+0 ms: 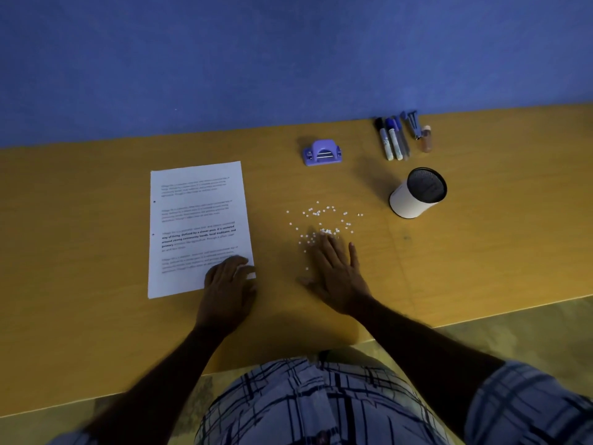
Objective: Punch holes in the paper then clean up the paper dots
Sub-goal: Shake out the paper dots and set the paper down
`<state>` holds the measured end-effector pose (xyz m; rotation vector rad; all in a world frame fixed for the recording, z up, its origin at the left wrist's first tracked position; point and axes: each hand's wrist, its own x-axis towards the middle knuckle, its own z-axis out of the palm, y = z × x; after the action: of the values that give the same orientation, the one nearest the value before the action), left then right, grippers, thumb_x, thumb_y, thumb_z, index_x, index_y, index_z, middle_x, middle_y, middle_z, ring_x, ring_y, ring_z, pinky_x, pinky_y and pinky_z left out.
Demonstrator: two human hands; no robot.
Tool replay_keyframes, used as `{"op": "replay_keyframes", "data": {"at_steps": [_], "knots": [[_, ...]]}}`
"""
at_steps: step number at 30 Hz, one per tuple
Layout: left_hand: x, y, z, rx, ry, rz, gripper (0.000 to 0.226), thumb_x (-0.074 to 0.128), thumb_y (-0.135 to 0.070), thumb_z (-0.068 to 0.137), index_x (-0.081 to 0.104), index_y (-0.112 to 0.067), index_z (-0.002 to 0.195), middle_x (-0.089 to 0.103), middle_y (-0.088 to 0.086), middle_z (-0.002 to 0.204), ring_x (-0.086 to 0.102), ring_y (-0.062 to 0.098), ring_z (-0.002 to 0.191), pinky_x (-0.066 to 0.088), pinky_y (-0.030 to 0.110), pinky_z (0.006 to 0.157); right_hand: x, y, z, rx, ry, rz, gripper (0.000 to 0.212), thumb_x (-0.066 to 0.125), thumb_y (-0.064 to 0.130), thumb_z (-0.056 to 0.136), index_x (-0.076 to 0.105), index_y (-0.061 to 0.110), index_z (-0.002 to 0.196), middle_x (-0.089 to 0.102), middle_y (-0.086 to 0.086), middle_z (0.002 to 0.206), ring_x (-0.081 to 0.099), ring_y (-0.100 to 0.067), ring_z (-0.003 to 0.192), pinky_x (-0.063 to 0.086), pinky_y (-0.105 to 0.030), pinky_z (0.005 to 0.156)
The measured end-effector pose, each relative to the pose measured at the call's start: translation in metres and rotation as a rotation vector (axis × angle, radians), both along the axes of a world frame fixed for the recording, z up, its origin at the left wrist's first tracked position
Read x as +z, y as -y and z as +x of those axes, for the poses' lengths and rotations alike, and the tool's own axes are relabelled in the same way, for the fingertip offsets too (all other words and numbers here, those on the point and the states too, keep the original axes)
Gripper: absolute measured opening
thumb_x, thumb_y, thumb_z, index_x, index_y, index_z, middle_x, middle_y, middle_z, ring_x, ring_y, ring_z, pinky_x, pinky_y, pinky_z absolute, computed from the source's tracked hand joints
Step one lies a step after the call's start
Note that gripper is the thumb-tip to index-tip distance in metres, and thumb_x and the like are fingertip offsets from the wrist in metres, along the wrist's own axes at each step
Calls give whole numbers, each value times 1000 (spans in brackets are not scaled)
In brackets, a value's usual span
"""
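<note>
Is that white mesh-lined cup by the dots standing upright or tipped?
Upright: the white cup stands on its base on the table, its dark open mouth facing up, beyond the paper dots. Contents: cannot tell.

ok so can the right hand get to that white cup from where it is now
Probably yes. The right hand lies flat on the table by the paper dots, and the white cup stands beyond it to the right. Only loose dots and bare table lie between.
</note>
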<state>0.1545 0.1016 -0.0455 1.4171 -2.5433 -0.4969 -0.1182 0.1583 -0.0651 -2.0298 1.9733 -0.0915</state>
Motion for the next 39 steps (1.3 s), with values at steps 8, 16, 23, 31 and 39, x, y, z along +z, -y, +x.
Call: {"op": "replay_keyframes", "data": {"at_steps": [8, 16, 23, 31, 39], "knots": [[6, 44, -47, -44, 65, 57, 52, 60, -38, 88, 51, -14, 133, 46, 10, 143, 39, 30, 135, 28, 49, 113, -2, 24, -43, -212, 53, 12, 82, 33, 62, 96, 2, 16, 156, -7, -4, 164, -11, -20, 150, -3, -48, 122], [6, 76, -104, -109, 124, 109, 75, 55, -47, 89, 28, -11, 149, 21, 10, 159, 17, 28, 148, 20, 45, 119, 1, 70, -79, -298, 97, 25, 82, 41, 52, 97, 2, 11, 156, -4, -8, 164, -6, -22, 151, 2, -45, 123], [-1, 101, -105, -128, 215, 94, 82, 46, -50, 93, 12, -6, 153, 4, 13, 163, 3, 30, 150, 11, 51, 121, -10, 56, -50, -41, 30, 39, 85, 27, 65, 94, -4, 15, 156, -10, -6, 163, -11, -20, 150, 1, -42, 123], [-9, 120, -111, -212, 290, 67, 97, 38, -69, 87, 7, -6, 154, -1, 16, 163, -3, 33, 150, 2, 56, 119, -7, 61, -50, 169, -46, -22, 76, 25, 57, 97, 10, 12, 155, 3, -9, 164, -4, -24, 151, -2, -47, 121], [-18, 98, -131, -373, 345, -10, 111, 16, -86, 78, 14, -4, 153, 9, 18, 162, 6, 33, 150, 11, 58, 118, -4, 112, -83, 1, -21, 54, 81, 36, 55, 96, 0, 15, 156, -5, -8, 164, -9, -22, 151, -9, -45, 119]]}}
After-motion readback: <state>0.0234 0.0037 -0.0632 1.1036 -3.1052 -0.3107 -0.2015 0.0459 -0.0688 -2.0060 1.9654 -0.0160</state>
